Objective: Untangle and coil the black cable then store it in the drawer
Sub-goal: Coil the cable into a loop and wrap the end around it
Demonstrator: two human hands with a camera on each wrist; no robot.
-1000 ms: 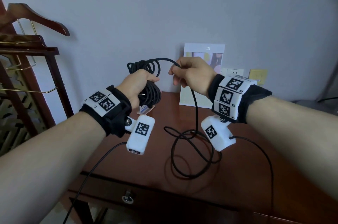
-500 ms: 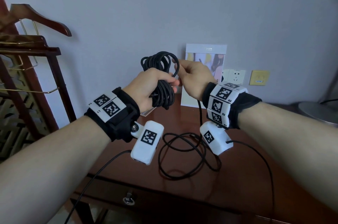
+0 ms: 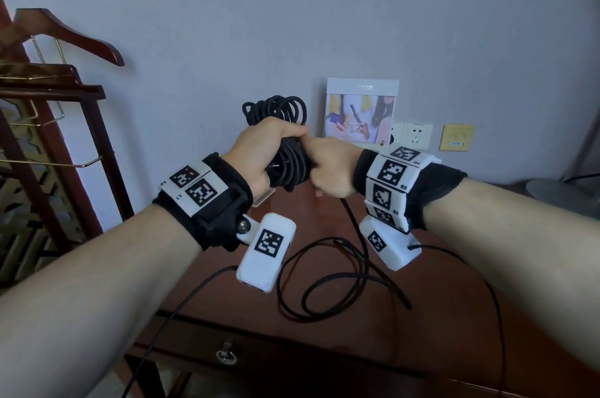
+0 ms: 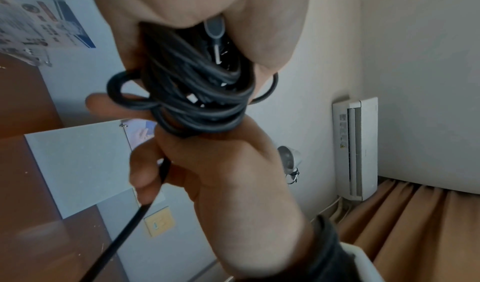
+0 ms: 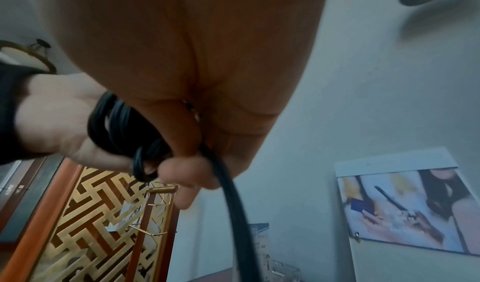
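Note:
My left hand (image 3: pixel 271 150) grips a thick bundle of coiled black cable (image 3: pixel 285 124), held upright above the table; its loops stick out above the fist. My right hand (image 3: pixel 328 167) is pressed against the bundle's right side and pinches the free strand, which drops from under that fist. The loose part of the cable (image 3: pixel 328 287) lies in a few loops on the wooden table (image 3: pixel 454 316). In the left wrist view the coil (image 4: pixel 197 93) sits between both hands. In the right wrist view the strand (image 5: pixel 233 194) runs down from my fingers. The drawer (image 3: pixel 259 362) with its round knob (image 3: pixel 226 353) is shut.
A picture card (image 3: pixel 362 111) leans on the wall behind the hands, with wall sockets (image 3: pixel 417 136) to its right. A wooden valet stand with a hanger (image 3: pixel 61 37) is at the left. A grey round base (image 3: pixel 555 196) sits at the table's far right. Thin sensor leads hang from both wrists.
Both hands have come together: the right hand moved left and down against the coil with another turn of cable. The loose loops on the table have shrunk and shifted.

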